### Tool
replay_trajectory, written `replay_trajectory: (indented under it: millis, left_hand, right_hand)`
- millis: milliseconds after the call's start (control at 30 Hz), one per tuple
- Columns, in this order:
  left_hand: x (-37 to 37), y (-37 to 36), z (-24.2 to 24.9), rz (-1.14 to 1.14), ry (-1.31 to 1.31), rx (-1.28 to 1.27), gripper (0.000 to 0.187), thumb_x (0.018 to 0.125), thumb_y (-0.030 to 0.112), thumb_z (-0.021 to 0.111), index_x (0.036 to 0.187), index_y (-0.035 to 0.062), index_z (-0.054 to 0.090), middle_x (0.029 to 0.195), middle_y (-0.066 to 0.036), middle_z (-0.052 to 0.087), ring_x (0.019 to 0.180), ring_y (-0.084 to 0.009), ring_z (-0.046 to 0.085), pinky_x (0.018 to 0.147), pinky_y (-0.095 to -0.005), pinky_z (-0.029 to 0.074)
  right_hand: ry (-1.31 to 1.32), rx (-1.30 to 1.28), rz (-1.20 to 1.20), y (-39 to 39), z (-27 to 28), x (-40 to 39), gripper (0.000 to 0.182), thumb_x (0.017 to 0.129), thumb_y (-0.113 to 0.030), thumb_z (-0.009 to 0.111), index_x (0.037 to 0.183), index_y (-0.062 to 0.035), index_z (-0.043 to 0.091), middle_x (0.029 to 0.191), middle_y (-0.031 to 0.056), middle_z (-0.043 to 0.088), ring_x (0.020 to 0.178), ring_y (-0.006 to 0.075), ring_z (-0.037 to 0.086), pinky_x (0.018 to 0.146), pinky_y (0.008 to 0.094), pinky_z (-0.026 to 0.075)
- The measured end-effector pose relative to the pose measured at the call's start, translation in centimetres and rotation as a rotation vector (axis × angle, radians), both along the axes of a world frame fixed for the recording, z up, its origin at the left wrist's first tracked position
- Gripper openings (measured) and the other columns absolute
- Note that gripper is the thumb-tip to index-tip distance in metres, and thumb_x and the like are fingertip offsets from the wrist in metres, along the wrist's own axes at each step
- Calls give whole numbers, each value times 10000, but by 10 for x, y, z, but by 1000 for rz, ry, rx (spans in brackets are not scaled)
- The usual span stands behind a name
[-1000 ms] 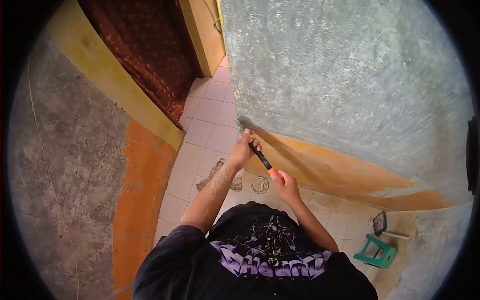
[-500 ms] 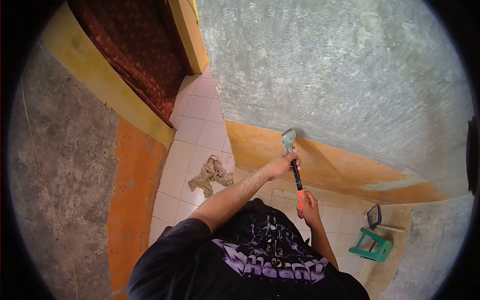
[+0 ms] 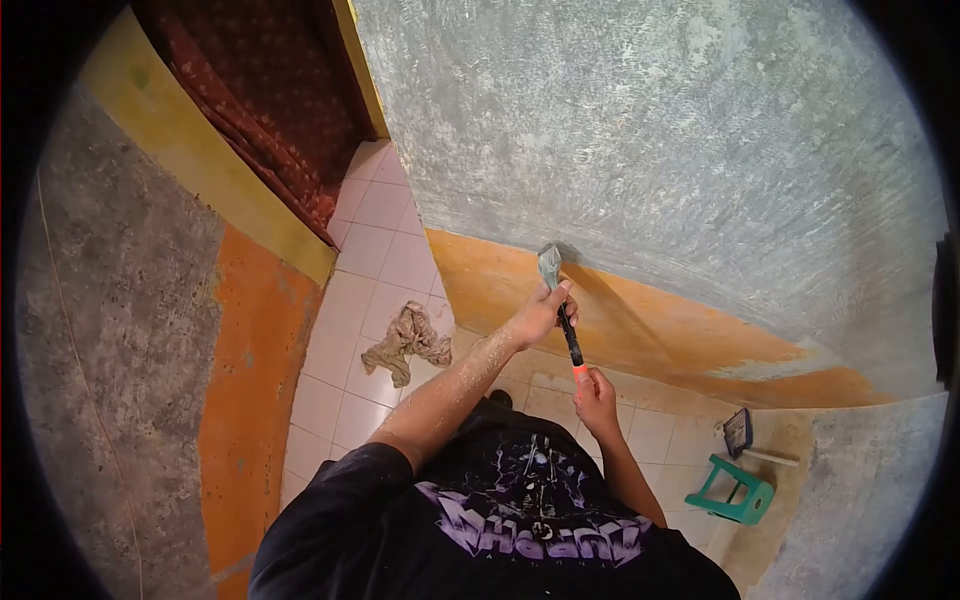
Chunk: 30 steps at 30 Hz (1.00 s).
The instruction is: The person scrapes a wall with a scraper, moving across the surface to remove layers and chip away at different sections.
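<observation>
A large grey wall [image 3: 640,150] with rough, streaky plaster fills the upper right, its lower part a band of orange paint [image 3: 620,330] with one pale patch toward the right. Across from it stands a darker grey wall [image 3: 120,350], edged by an orange strip [image 3: 260,400] and yellow paint above. Pale tiles cover the floor [image 3: 365,250] between the two, running up toward a dark red curtain [image 3: 260,110] in a doorway. The person wears a black shirt [image 3: 390,540] with purple lettering. At the right, a green stool [image 3: 735,490] sits near the foot of the wall, just beside a dark object [image 3: 738,433] with a pale handle. A crumpled brown rag [image 3: 408,345] lies on the tiles, left of the arms. The scraper [image 3: 572,345] runs through both hands, its grey head just beyond the left one, at the line where grey meets orange; whether it touches the wall there I cannot tell. The left hand [image 3: 540,315] is curled round the shaft just below the head, its forearm specked with dust. The right hand [image 3: 597,402], lower down, has its fingers wrapped around the orange end.
</observation>
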State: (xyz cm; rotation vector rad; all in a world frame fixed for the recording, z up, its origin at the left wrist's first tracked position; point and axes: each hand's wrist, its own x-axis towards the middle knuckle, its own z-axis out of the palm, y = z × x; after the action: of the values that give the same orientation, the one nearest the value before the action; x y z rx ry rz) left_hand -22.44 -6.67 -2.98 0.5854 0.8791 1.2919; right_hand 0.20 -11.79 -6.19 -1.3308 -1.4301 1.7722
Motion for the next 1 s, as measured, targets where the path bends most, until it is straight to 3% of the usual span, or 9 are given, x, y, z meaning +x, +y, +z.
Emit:
replay_trajectory:
  millis: [233, 333, 433, 533, 833, 1000]
  left_hand:
    - [-11, -3, 0, 83, -29, -11, 223, 1059, 343, 410, 1054, 120, 405, 775, -27, 500, 731, -164, 571, 720, -334, 493]
    - [-13, -5, 3, 94, 21, -13, 252, 1053, 340, 415, 957, 107, 399, 738, -27, 515, 689, -153, 577, 686, -325, 480]
    - [-4, -3, 4, 46, 2, -28, 266, 1052, 348, 420, 954, 103, 398, 744, -29, 517, 690, -152, 578, 699, -328, 483]
    - [-12, -3, -2, 119, -40, -20, 267, 1051, 357, 426, 960, 106, 401, 746, -22, 518, 693, -147, 580, 698, -323, 483]
    - [-26, -7, 6, 80, -68, -28, 244, 1056, 337, 428, 1091, 97, 406, 778, -39, 466, 744, -200, 550, 771, -358, 474]
    - [-46, -11, 1, 150, -67, 3, 242, 1051, 357, 433, 1060, 118, 403, 772, -30, 500, 727, -168, 573, 733, -336, 487]
  right_hand:
    - [-63, 94, 64, 8, 4, -10, 272, 1012, -302, 540, 901, -55, 557, 613, -38, 442, 498, 50, 398, 450, 237, 328]
    - [-66, 100, 37, 6, -5, -12, 276, 1008, -292, 545, 890, -43, 566, 618, -36, 446, 517, 53, 415, 468, 242, 341]
    - [-70, 99, 11, 5, 0, -4, 303, 1019, -326, 527, 871, -62, 539, 596, -40, 440, 465, 58, 412, 419, 234, 317]
    - [-116, 302, 55, 9, 1, -14, 306, 1015, -330, 538, 882, -55, 554, 608, -42, 443, 483, 56, 414, 433, 236, 322]
    - [-111, 54, 34, 11, 16, -21, 284, 996, -296, 568, 910, -28, 606, 605, -38, 458, 537, 49, 414, 488, 249, 326]
    - [-165, 263, 40, 10, 0, -34, 300, 989, -297, 579, 897, -14, 613, 608, -45, 452, 555, 46, 407, 498, 252, 325]
